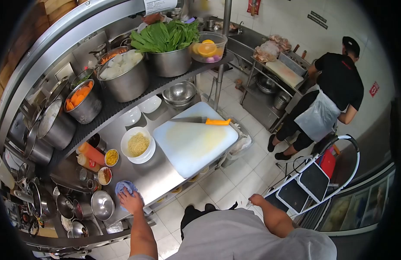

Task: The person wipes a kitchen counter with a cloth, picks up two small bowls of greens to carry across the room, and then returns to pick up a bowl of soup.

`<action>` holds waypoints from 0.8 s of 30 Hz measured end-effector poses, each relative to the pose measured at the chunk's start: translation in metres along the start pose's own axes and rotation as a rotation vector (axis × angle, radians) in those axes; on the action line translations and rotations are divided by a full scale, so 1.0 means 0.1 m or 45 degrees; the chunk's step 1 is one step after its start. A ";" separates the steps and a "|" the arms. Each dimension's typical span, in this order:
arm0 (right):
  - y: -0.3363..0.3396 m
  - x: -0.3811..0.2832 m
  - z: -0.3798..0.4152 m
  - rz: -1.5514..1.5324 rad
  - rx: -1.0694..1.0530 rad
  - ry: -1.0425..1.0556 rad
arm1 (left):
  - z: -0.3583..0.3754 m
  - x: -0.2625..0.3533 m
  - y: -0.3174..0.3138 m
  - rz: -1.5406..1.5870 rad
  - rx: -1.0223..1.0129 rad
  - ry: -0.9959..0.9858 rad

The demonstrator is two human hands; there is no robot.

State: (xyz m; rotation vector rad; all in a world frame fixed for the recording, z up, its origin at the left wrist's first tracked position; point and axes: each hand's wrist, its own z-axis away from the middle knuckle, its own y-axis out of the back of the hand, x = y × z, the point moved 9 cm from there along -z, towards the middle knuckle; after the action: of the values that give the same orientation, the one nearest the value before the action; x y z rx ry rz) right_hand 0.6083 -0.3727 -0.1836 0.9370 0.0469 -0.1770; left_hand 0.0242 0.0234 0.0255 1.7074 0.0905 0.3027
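My left hand (130, 202) presses a crumpled blue cloth (125, 187) onto the steel counter (142, 178), its fingers closed on the fabric. Out to the side, over the tiled floor, my right hand (255, 199) is curled closed; I see nothing in it. A white bowl of noodles (138, 144) stands beyond the cloth. Beside that bowl, a knife with an orange handle (218, 122) lies across the far part of a white cutting board (196, 145). Small tubs, one with yellow contents (111, 157) and one with reddish contents (104, 175), sit close to the cloth. A steel bowl (102, 205) is left of my left hand.
An overhead shelf (155, 89) carries pots of leafy greens (166, 37), white chunks (121, 65) and carrots (79, 96). A co-worker (334, 82) stands at a far side table (283, 73). A folding step ladder (311, 182) is at the right.
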 end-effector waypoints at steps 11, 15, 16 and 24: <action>-0.25 0.35 -0.01 -0.630 0.138 -0.333 | 0.00 -0.04 -0.01 0.014 0.089 -0.006; 0.00 0.20 0.10 -0.474 0.057 -0.343 | 0.02 -0.04 0.00 0.036 0.053 0.022; -0.43 0.36 -0.15 -0.331 0.067 -0.300 | 0.02 0.00 0.02 0.060 0.068 0.000; -0.56 0.32 -0.43 -0.395 0.026 -0.212 | 0.04 -0.02 0.09 0.091 0.075 0.049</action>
State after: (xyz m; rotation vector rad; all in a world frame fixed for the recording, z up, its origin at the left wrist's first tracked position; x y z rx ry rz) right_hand 0.6314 -0.3748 -0.2572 0.9289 0.0362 -0.5427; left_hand 0.0227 0.0173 0.0334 1.7661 0.0677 0.3895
